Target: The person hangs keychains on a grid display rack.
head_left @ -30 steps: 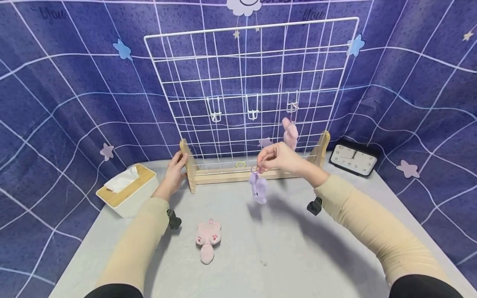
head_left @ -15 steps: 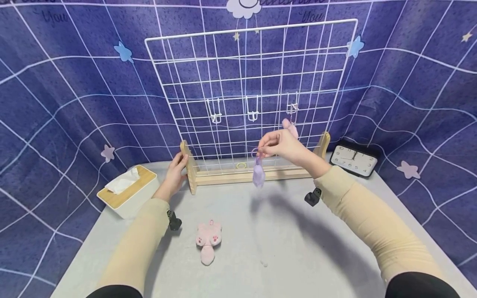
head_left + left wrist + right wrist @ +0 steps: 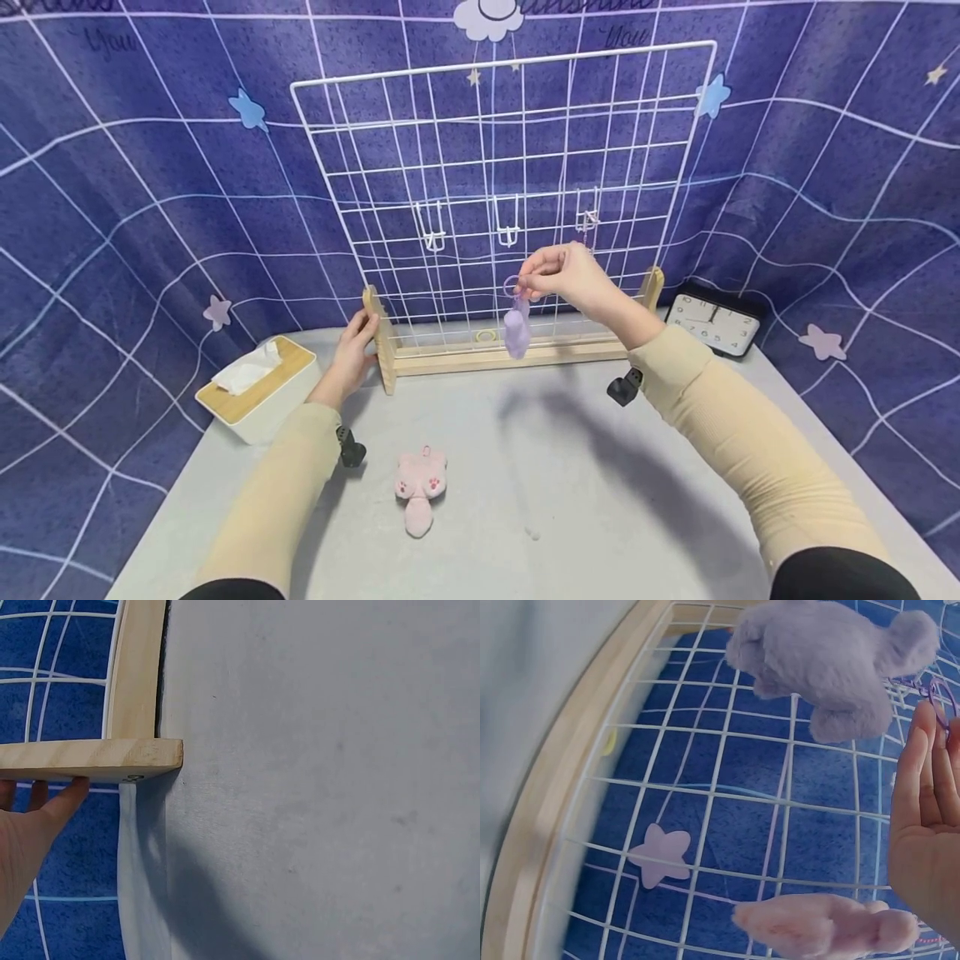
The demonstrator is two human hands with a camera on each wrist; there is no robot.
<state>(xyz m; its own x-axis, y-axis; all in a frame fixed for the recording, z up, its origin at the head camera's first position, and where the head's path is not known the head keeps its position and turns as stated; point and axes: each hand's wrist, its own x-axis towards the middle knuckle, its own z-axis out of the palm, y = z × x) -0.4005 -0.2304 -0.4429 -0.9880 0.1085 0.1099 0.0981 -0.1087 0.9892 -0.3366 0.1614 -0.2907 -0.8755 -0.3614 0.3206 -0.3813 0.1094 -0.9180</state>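
Note:
My right hand (image 3: 570, 275) pinches the purple ring of a fluffy purple plush keychain (image 3: 517, 333), which dangles in front of a white wire grid (image 3: 480, 158). The middle hook (image 3: 508, 235) is just above that ring in the head view. In the right wrist view the plush (image 3: 817, 660) hangs from the ring at the fingertips. A pink plush keychain (image 3: 825, 924) hangs from the right hook (image 3: 587, 220); in the head view my right hand mostly hides it. My left hand (image 3: 352, 354) rests its fingertips against the outer side of the stand's left wooden foot (image 3: 90, 754).
A pink plush keychain (image 3: 420, 492) lies on the table (image 3: 600, 517). The left hook (image 3: 433, 240) carries nothing. A tissue box (image 3: 258, 392) stands at left, a clock (image 3: 714, 318) at right. A yellow-green ring (image 3: 486, 335) lies by the wooden base bar (image 3: 472, 360).
My right hand has lifted the purple plush keychain up toward the middle hook, and the plush has turned as it swings. My left hand stays at the wooden foot.

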